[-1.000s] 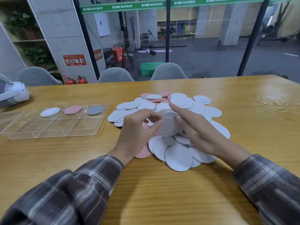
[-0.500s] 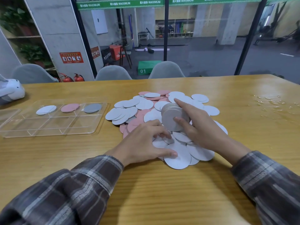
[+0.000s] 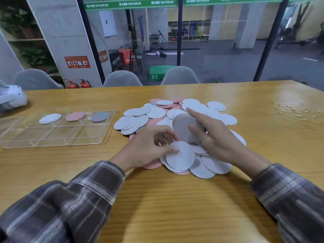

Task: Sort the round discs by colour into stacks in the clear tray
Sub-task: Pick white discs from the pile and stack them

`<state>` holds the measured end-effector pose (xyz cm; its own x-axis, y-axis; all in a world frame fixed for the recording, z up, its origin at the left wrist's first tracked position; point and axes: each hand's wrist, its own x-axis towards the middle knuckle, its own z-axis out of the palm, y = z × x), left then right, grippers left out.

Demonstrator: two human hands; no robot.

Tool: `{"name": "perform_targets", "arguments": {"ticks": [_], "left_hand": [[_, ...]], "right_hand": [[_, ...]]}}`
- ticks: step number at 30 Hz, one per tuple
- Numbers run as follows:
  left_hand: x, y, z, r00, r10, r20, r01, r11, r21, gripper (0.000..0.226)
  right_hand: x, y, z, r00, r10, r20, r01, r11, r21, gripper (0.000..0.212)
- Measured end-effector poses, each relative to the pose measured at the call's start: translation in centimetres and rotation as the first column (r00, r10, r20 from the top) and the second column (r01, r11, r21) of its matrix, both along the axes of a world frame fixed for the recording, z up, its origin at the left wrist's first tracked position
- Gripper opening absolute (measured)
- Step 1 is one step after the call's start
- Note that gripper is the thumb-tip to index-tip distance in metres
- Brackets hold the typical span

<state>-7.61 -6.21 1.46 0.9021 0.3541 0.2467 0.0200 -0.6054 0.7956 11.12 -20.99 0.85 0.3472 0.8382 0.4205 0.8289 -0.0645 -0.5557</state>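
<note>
Both hands are close together over the disc pile (image 3: 138, 120), and well to their left the clear tray (image 3: 52, 137) holds white discs (image 3: 50, 118), pink discs (image 3: 75, 116) and grey discs (image 3: 100, 116) in separate far compartments. The left hand (image 3: 149, 148) pinches a white disc (image 3: 181, 160) at the pile's near edge; just right, the right hand (image 3: 217, 139) grips a tilted stack (image 3: 184, 126) of pale discs.

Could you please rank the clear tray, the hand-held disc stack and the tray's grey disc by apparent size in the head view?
1. Clear tray, clearly largest.
2. Disc stack gripped by the right hand.
3. Grey disc; it lies farther off, so its rank below the stack is unsure.
</note>
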Motion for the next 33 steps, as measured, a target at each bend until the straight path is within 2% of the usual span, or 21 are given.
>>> {"name": "perform_targets", "arguments": {"ticks": [4, 9, 12, 15, 19, 21, 23, 25, 33], "left_hand": [[0.2, 0.4, -0.2, 0.976, 0.147, 0.158, -0.137, 0.988, -0.07, 0.016], [0.6, -0.3, -0.3, 0.936, 0.263, 0.235, -0.256, 0.965, -0.059, 0.017], [0.9, -0.7, -0.4, 0.919, 0.307, 0.248, -0.303, 0.951, -0.052, 0.021], [1.0, -0.8, -0.4, 0.915, 0.319, 0.248, -0.314, 0.948, -0.061, 0.023], [0.8, -0.7, -0.3, 0.944, 0.249, 0.218, -0.257, 0.966, 0.013, 0.022], [0.5, -0.3, -0.4, 0.963, 0.209, 0.173, -0.234, 0.962, 0.139, 0.027], [0.0, 0.2, -0.6, 0.984, 0.172, 0.047, -0.178, 0.937, 0.299, 0.037], [-0.3, 0.5, -0.9, 0.984, 0.162, -0.075, -0.123, 0.92, 0.372, 0.045], [-0.9, 1.3, 0.1, 0.986, 0.089, -0.143, -0.053, 0.97, 0.235, 0.033]], "right_hand": [[0.0, 0.0, -0.2, 0.997, 0.035, -0.069, -0.037, 0.999, -0.028, 0.049], [-0.5, -0.2, 0.3, 0.988, 0.088, -0.125, -0.095, 0.994, -0.051, 0.047], [-0.9, -0.2, 0.4, 0.989, 0.107, -0.102, -0.115, 0.991, -0.073, 0.05], [-1.0, 0.0, 0.3, 0.995, 0.095, 0.007, -0.094, 0.989, -0.11, 0.061], [-0.6, 0.2, -0.3, 0.996, 0.07, 0.063, -0.062, 0.991, -0.12, 0.061], [-0.6, 0.2, -0.3, 0.996, 0.073, 0.057, -0.067, 0.993, -0.095, 0.06], [-0.7, 0.1, -0.1, 0.996, 0.058, 0.062, -0.054, 0.996, -0.066, 0.059], [-0.6, 0.2, -0.1, 0.997, 0.03, 0.076, -0.026, 0.998, -0.053, 0.06], [-0.5, 0.1, 0.0, 0.998, 0.014, 0.066, -0.011, 0.999, -0.052, 0.059]]}}
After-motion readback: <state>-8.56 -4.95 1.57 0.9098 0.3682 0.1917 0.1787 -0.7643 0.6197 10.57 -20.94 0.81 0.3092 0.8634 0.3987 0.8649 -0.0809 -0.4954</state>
